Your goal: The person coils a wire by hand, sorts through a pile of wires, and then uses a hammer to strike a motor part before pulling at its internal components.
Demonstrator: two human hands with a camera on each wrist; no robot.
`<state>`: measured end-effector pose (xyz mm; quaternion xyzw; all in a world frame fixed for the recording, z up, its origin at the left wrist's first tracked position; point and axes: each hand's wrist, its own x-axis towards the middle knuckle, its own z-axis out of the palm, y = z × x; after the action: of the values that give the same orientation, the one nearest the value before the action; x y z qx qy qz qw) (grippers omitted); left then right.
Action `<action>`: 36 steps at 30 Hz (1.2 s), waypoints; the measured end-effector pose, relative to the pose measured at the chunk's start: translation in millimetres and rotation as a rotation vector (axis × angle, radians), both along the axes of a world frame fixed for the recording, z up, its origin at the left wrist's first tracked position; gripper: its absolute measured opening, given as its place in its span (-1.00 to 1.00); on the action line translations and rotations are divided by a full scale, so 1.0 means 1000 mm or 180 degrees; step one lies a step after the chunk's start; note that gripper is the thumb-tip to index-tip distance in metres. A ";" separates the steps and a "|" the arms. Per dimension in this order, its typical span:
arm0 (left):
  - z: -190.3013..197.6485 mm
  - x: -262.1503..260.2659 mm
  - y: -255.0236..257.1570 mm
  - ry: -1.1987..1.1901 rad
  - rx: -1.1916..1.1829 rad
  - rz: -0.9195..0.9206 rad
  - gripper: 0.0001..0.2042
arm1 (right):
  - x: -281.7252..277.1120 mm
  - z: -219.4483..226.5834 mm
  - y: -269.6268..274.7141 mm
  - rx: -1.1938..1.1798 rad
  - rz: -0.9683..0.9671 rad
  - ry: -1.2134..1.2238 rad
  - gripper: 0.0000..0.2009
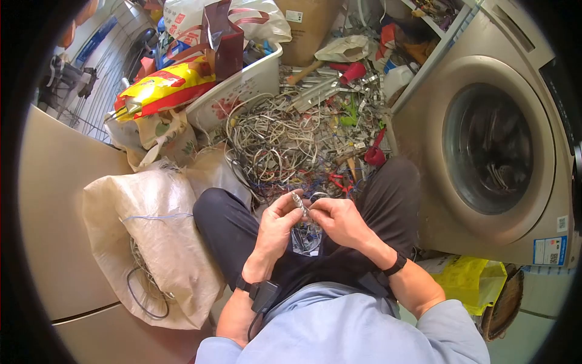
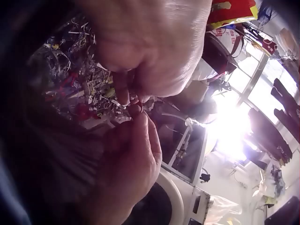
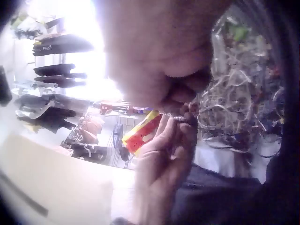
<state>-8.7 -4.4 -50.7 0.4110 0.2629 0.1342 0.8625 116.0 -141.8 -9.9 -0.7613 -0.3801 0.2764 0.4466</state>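
Over the lap, my left hand [image 1: 274,223] pinches a short silvery piece [image 1: 297,201], ridged like twisted wire, between thumb and fingers. My right hand [image 1: 344,223] meets it from the other side, its thumb and forefinger pinched at the lower end of the same piece. In the right wrist view the left hand [image 3: 161,157] holds the pale piece [image 3: 176,118] at its fingertips. The left wrist view has the right hand [image 2: 133,157] with its fingertips close under the left one; the piece is mostly hidden there. Below the hands lies a small heap of thin wires [image 1: 306,238].
Tangled cables [image 1: 273,139] and mixed scraps cover the floor ahead. A white bin [image 1: 239,91] with bags stands behind them. A beige sack [image 1: 151,242] lies at the left, a washing machine [image 1: 485,139] stands at the right, and a red scoop [image 1: 375,156] lies near the right knee.
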 end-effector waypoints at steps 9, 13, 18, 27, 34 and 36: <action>0.003 0.001 -0.005 0.0323 0.0612 -0.0208 -0.66 | 0.019 0.015 -0.009 0.0174 0.0927 -0.1605 -0.92; 0.007 0.003 -0.002 0.0647 0.1012 -0.0610 -0.69 | 0.037 0.033 0.008 0.0316 0.1591 -0.2865 -0.85; 0.037 0.003 -0.003 0.0835 0.2732 -0.0857 -0.72 | 0.066 0.033 0.030 0.0666 0.1803 -0.1804 -0.90; 0.024 -0.001 -0.006 0.0613 0.0925 -0.0395 -0.73 | 0.052 -0.030 0.002 0.0619 0.0776 -0.0504 -0.90; 0.022 0.005 -0.013 0.0876 0.1549 -0.0172 -0.73 | 0.030 -0.017 -0.006 0.0793 0.0305 -0.1506 -0.93; 0.023 0.009 -0.017 0.0889 0.2431 0.0097 -0.74 | 0.024 -0.006 -0.005 0.0693 0.0405 -0.1878 -0.91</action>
<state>0.8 -21.0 -27.2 0.7122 0.3148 0.1779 0.6017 139.5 -146.9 -15.6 -0.7311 -0.5674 0.0288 0.3778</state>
